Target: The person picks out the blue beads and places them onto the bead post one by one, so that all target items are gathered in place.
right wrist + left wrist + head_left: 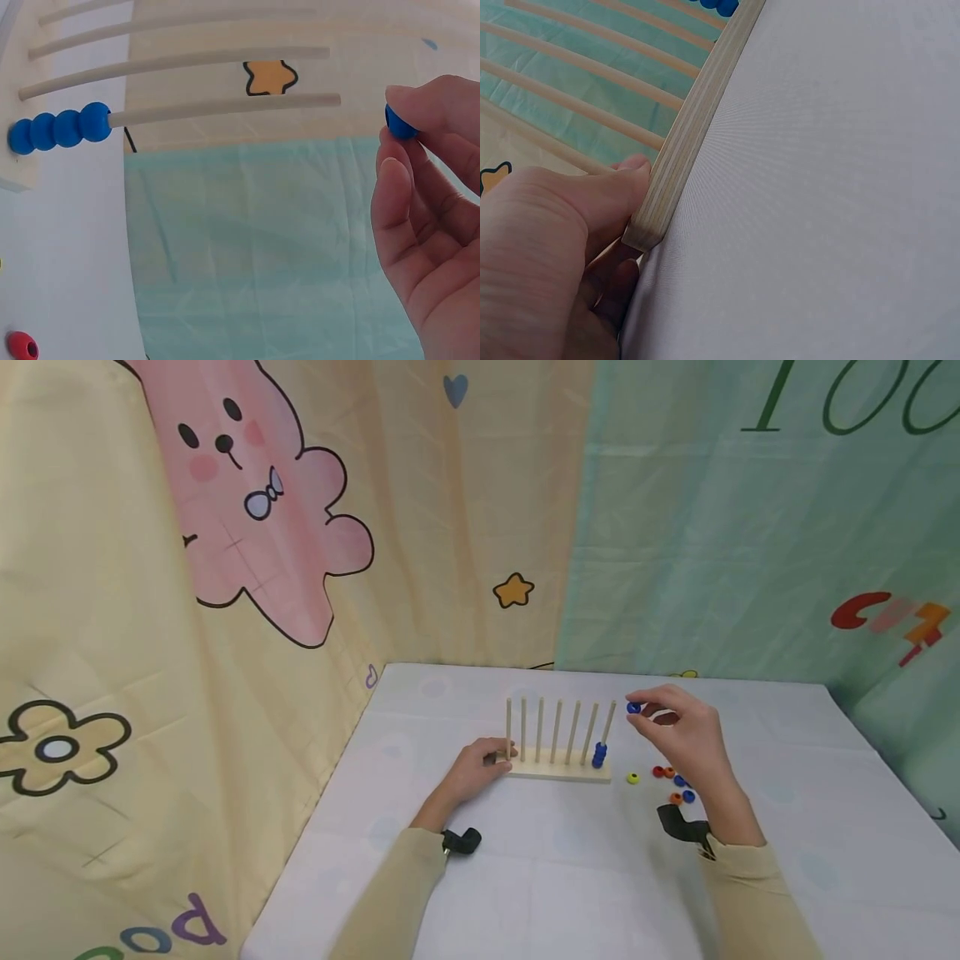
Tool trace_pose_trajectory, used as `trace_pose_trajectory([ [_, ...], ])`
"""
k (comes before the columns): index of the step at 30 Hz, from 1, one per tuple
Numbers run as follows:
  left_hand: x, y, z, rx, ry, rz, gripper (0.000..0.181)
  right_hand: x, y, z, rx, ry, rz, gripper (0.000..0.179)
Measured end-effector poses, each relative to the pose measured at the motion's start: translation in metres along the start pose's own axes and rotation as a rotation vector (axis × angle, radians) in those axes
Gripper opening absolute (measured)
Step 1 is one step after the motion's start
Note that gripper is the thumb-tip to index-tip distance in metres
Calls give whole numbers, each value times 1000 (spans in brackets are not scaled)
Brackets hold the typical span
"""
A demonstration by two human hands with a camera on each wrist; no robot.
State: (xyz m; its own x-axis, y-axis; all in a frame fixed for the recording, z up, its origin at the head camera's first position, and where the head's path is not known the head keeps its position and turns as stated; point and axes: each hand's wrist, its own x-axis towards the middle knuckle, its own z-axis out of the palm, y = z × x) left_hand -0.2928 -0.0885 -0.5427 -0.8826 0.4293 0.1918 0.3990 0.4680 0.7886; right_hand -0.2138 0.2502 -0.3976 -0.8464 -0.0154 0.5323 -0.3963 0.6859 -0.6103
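A pale wooden peg board [555, 770] with a row of several upright rods stands on the table. Several blue beads [69, 128] are stacked at the foot of its rightmost rod [225, 111]. My left hand [474, 770] grips the board's left end, the thumb [622, 191] on its edge in the left wrist view. Between thumb and fingertips my right hand [686, 731] pinches one blue bead [400, 124]. That bead is held a little to the right of the rightmost rod's tip, apart from it.
Loose beads lie on the white table [555, 877] right of the board: a yellow bead [633, 778], a red bead [658, 772], and several orange and blue ones below my right hand. Printed curtains [465, 527] hang behind and to the left.
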Motion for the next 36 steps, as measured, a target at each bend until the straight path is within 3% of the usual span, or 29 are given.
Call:
trace_pose_trajectory([
  [10, -1, -2, 1, -2, 4, -1, 24, 5, -3, 10, 63, 41, -33, 25],
  [23, 0, -3, 3, -10, 6, -14, 25, 9, 0, 21, 53, 33, -49, 27],
  [36, 1, -3, 2, -5, 20, 2, 24, 11, 4, 28, 44, 16, -6, 25],
])
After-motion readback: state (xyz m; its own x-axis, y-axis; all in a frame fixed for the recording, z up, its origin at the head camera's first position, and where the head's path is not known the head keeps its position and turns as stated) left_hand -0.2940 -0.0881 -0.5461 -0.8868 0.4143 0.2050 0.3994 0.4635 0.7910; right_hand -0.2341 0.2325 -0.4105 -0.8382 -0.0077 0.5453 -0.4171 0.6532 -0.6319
